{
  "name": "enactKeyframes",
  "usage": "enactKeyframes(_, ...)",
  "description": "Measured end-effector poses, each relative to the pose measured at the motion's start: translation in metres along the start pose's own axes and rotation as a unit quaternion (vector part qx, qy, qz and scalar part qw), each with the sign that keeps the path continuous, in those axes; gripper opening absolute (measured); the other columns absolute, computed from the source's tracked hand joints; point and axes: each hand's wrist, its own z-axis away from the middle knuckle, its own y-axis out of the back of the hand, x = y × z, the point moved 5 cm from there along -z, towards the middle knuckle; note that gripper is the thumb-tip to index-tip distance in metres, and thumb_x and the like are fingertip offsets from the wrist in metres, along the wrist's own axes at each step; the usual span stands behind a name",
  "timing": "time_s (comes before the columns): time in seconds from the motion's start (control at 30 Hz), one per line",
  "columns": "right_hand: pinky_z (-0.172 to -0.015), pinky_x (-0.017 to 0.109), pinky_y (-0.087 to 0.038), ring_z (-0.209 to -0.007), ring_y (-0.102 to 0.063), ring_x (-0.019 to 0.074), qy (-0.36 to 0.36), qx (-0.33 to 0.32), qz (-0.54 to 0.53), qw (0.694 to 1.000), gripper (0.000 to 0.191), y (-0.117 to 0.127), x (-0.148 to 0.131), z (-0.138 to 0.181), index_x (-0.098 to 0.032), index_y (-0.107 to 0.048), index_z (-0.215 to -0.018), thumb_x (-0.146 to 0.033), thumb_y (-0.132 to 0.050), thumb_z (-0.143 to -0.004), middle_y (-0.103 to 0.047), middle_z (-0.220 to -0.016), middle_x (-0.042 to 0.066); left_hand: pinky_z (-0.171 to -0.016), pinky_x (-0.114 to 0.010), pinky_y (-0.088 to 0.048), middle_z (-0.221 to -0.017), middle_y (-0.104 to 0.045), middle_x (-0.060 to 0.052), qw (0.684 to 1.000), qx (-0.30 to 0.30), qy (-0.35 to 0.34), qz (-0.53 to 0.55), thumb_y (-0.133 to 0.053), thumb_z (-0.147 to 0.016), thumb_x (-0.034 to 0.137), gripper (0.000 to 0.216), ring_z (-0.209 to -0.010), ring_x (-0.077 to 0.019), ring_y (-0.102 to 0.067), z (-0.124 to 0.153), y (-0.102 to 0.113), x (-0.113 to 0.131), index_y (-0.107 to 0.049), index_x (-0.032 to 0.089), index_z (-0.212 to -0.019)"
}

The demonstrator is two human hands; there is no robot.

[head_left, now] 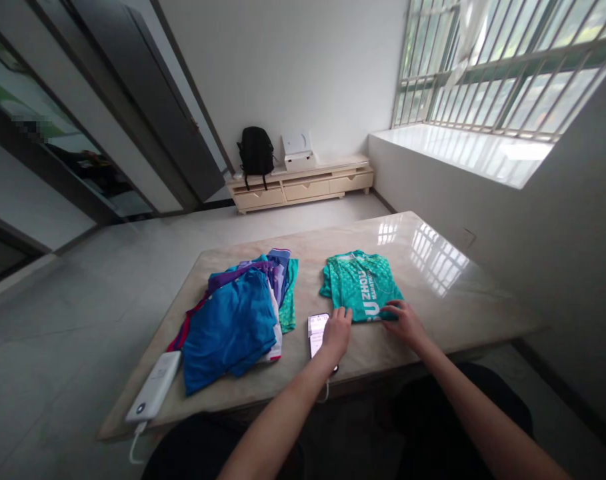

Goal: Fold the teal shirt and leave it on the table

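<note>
A teal shirt [360,283] with white lettering lies spread on the marble table [433,267], right of the middle. My left hand [337,331] rests on the shirt's near left corner, fingers curled down onto the hem. My right hand [405,322] presses on the near right corner, fingers bent over the edge. A phone [317,332] with a lit screen lies just left of my left hand, partly under my wrist.
A loose pile of blue, purple and teal clothes [240,310] sits left of the shirt. A white power bank [155,387] with a cable lies at the table's near left corner. A low cabinet [300,185] with a black backpack [256,152] stands against the far wall.
</note>
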Motion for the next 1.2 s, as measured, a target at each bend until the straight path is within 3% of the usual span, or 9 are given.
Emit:
enactKeyframes(0.13, -0.102, 0.045, -0.05, -0.114, -0.062, 0.0303, 0.07, -0.029, 0.079, 0.994, 0.021, -0.004, -0.008, -0.005, -0.03, -0.081, -0.1, -0.034, -0.071, -0.082, -0.067, -0.123, 0.008, -0.09, -0.039, -0.056, -0.108, -0.069, -0.014, 1.0, -0.015, -0.016, -0.022, -0.05, -0.095, 0.002, 0.023, -0.104, -0.0261, -0.066, -0.015, 0.007, 0.002, -0.07, 0.012, -0.099)
enactKeyframes(0.33, -0.097, 0.04, -0.052, -0.112, -0.063, 0.0266, 0.131, -0.029, 0.136, 0.981, 0.024, 0.009, -0.017, 0.002, -0.026, -0.074, -0.102, -0.026, -0.05, -0.098, -0.07, -0.117, 0.008, -0.094, -0.042, -0.052, -0.106, -0.07, -0.014, 0.999, 0.016, -0.033, 0.001, -0.052, -0.098, 0.01, 0.018, -0.107, -0.0282, -0.064, -0.005, 0.035, 0.008, -0.069, 0.012, -0.103)
enactKeyframes(0.67, -0.083, 0.031, -0.057, -0.093, -0.072, 0.0219, 0.177, -0.087, 0.133, 0.971, 0.028, 0.101, -0.013, 0.066, -0.026, -0.066, -0.11, -0.038, -0.041, -0.106, -0.074, -0.104, 0.006, -0.091, -0.026, -0.052, -0.111, -0.077, -0.001, 0.986, -0.038, -0.119, 0.107, -0.052, -0.105, 0.025, 0.024, -0.104, -0.017, -0.07, 0.059, 0.069, 0.052, -0.07, 0.025, -0.121)
enactKeyframes(0.73, -0.082, 0.029, -0.056, -0.092, -0.072, 0.0201, 0.178, -0.092, 0.137, 0.97, 0.029, 0.119, -0.014, 0.064, -0.026, -0.066, -0.113, -0.038, -0.04, -0.107, -0.075, -0.107, 0.005, -0.094, -0.023, -0.051, -0.119, -0.076, 0.001, 0.984, -0.048, -0.122, 0.122, -0.052, -0.106, 0.031, 0.026, -0.11, -0.0151, -0.069, 0.05, 0.08, 0.054, -0.069, 0.028, -0.125)
enactKeyframes(0.83, -0.081, 0.031, -0.055, -0.09, -0.072, 0.0218, 0.165, -0.076, 0.164, 0.97, 0.033, 0.134, -0.021, 0.022, -0.025, -0.069, -0.115, -0.038, -0.039, -0.106, -0.076, -0.108, 0.005, -0.096, -0.026, -0.053, -0.126, -0.075, 0.001, 0.987, -0.059, -0.092, 0.116, -0.052, -0.105, 0.037, 0.028, -0.114, -0.0175, -0.069, 0.0, 0.1, 0.045, -0.069, 0.032, -0.126)
enactKeyframes(0.93, -0.081, 0.032, -0.054, -0.094, -0.071, 0.0246, 0.148, -0.06, 0.197, 0.967, 0.032, 0.132, -0.034, -0.052, -0.024, -0.073, -0.113, -0.036, -0.046, -0.103, -0.076, -0.109, 0.006, -0.095, -0.036, -0.055, -0.117, -0.077, -0.007, 0.994, -0.076, -0.031, 0.077, -0.055, -0.104, 0.033, 0.025, -0.109, -0.0233, -0.071, -0.071, 0.114, 0.034, -0.073, 0.025, -0.119)
enactKeyframes(1.03, -0.088, 0.034, -0.054, -0.105, -0.069, 0.0267, 0.12, -0.032, 0.217, 0.968, 0.033, 0.114, -0.046, -0.112, -0.021, -0.074, -0.122, -0.031, -0.053, -0.098, -0.072, -0.121, 0.011, -0.103, -0.049, -0.052, -0.128, -0.07, -0.013, 0.996, -0.075, 0.019, 0.038, -0.059, -0.102, 0.034, 0.031, -0.12, -0.028, -0.065, -0.118, 0.11, 0.035, -0.067, 0.016, -0.126)
enactKeyframes(1.1, -0.094, 0.036, -0.053, -0.113, -0.066, 0.0276, 0.1, -0.015, 0.221, 0.97, 0.038, 0.092, -0.048, -0.122, -0.02, -0.07, -0.131, -0.03, -0.051, -0.1, -0.068, -0.132, 0.012, -0.108, -0.051, -0.048, -0.14, -0.063, -0.018, 0.997, -0.071, 0.026, 0.025, -0.059, -0.102, 0.034, 0.038, -0.131, -0.031, -0.058, -0.119, 0.092, 0.045, -0.063, 0.013, -0.133)
enactKeyframes(1.2, -0.109, 0.043, -0.047, -0.133, -0.055, 0.0296, 0.077, -0.008, 0.223, 0.972, 0.045, 0.05, -0.035, -0.09, -0.023, -0.062, -0.143, -0.032, -0.043, -0.103, -0.056, -0.151, 0.01, -0.118, -0.048, -0.04, -0.157, -0.049, -0.02, 0.997, -0.074, 0.001, 0.026, -0.059, -0.1, 0.041, 0.054, -0.146, -0.0334, -0.043, -0.082, 0.047, 0.062, -0.055, 0.013, -0.146)
